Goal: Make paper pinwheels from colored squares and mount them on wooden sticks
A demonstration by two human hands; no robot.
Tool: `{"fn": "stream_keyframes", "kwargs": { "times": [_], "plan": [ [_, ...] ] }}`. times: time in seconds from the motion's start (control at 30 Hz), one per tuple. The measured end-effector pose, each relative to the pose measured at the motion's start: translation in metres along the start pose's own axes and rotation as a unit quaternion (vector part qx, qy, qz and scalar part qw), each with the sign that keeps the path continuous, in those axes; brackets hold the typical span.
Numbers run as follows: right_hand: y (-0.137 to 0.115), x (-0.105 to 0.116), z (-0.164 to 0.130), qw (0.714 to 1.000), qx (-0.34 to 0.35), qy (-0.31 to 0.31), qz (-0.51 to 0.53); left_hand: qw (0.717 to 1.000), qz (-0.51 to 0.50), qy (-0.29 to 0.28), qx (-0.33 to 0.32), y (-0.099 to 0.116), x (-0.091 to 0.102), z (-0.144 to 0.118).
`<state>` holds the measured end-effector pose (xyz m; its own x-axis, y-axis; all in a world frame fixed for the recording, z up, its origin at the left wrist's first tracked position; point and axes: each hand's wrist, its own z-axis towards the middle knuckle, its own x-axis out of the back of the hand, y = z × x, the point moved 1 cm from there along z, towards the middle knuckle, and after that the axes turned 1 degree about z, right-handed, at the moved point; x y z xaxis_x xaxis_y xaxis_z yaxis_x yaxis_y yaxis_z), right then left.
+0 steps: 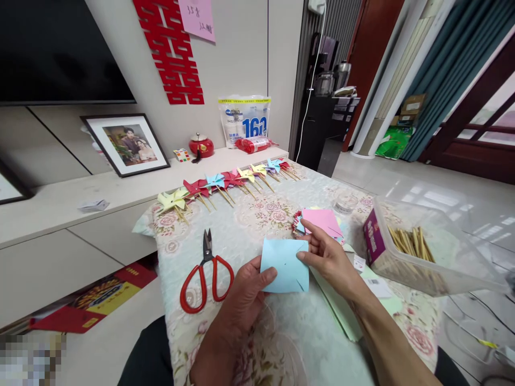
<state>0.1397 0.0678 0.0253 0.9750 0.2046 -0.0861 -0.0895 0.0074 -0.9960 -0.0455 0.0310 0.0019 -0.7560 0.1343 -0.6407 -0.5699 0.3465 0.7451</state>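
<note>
A square of light blue paper point(284, 271) with slits cut in from its corners and a small dot at its centre is held up over the table. My left hand point(251, 281) grips its left edge, thumb on top and fingers underneath. My right hand point(328, 257) has its thumb on the paper's right edge; the index finger stretches toward a stack of cut paper squares topped by a pink square point(322, 221). Red-handled scissors point(207, 271) lie to the left, blades pointing away. Light green paper sheets point(340, 308) lie partly under my right forearm.
Several paper pinwheels point(173, 200) on sticks line the table's far edge. A clear plastic box point(426, 276) with wooden sticks point(414, 244) stands at right, near a roll of clear tape point(346, 203). Behind is a white cabinet with a framed photo point(126, 145) and a red jar point(201, 146).
</note>
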Motion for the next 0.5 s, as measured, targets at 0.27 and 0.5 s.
{"fn": "stream_keyframes", "kwargs": {
  "times": [0.27,0.5],
  "plan": [
    [-0.003,0.002,-0.005,0.984,0.061,-0.085,-0.146,0.999,0.033,0.008,0.033,-0.006,0.004,-0.001],
    [0.0,0.0,-0.003,0.982,0.112,-0.042,-0.148,0.995,0.082,-0.001,0.049,-0.011,0.009,0.0]
  ]
}}
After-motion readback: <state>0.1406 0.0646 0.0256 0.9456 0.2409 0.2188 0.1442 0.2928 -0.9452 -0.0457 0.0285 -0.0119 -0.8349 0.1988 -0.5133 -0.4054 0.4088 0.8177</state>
